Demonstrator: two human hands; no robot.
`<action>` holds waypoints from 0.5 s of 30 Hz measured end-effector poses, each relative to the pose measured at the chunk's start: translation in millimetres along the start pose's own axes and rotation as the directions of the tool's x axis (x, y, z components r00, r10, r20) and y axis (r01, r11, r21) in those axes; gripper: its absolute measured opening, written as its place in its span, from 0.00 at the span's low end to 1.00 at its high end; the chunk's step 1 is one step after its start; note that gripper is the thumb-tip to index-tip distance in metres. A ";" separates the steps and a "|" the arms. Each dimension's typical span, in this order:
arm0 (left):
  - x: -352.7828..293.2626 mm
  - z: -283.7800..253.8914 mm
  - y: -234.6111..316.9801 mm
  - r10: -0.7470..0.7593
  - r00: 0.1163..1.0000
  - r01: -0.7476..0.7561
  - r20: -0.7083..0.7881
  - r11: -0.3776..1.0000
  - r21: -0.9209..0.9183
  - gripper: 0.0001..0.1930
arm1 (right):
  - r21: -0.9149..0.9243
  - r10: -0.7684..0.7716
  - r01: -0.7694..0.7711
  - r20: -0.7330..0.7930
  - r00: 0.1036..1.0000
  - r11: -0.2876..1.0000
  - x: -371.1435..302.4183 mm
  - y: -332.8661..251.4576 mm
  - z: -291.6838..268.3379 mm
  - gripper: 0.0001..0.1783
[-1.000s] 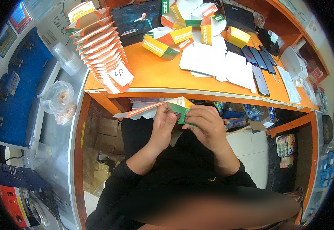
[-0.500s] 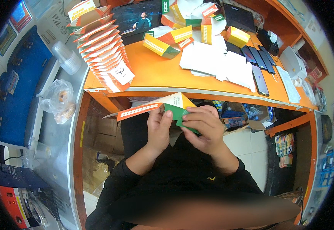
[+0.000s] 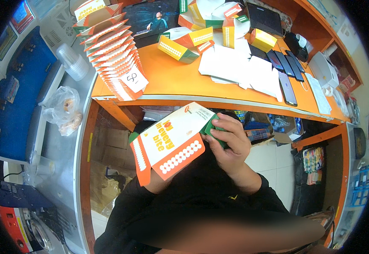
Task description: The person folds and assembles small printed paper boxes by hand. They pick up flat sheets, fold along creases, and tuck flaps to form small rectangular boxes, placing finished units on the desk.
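Observation:
A cardboard food box (image 3: 174, 131), white with orange edges, white dots and green ends, is held tilted above my lap, partly folded, with an orange flap standing out at its lower left. My right hand (image 3: 231, 144) grips the green end, thumb on the near side and fingers over the top. Behind the box is my left hand (image 3: 158, 184); only a bit by the wrist shows, and its fingers are hidden.
On the orange desk (image 3: 171, 82) stand a tall stack of nested cartons (image 3: 114, 55) and several folded boxes (image 3: 179, 47). White sheets (image 3: 226, 63) and several phones (image 3: 287, 86) lie to the right. Plastic cups (image 3: 72, 61) and a bag (image 3: 63, 106) are on the grey counter at left.
The box has turned so its broad white printed panel shows, its left end swinging down and nearer. My left hand has gone from view behind it. The right hand still grips the green end.

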State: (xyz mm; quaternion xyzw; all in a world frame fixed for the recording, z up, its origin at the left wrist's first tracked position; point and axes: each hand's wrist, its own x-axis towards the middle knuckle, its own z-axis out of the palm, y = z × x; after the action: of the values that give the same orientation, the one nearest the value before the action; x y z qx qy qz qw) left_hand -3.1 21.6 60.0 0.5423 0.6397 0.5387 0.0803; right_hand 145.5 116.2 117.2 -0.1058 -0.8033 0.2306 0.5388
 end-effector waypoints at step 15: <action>6.6 10.8 18.9 -0.129 0.948 0.232 0.292 0.906 -0.354 0.19 | 0.203 0.318 -0.323 0.057 0.946 0.924 0.4 4.7 -4.9 0.06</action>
State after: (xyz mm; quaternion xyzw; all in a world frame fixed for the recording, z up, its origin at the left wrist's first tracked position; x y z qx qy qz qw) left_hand 13.2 30.1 73.4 0.5203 0.5534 0.5670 0.3187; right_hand 149.4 121.7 116.8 -0.1756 -0.7526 0.4001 0.4927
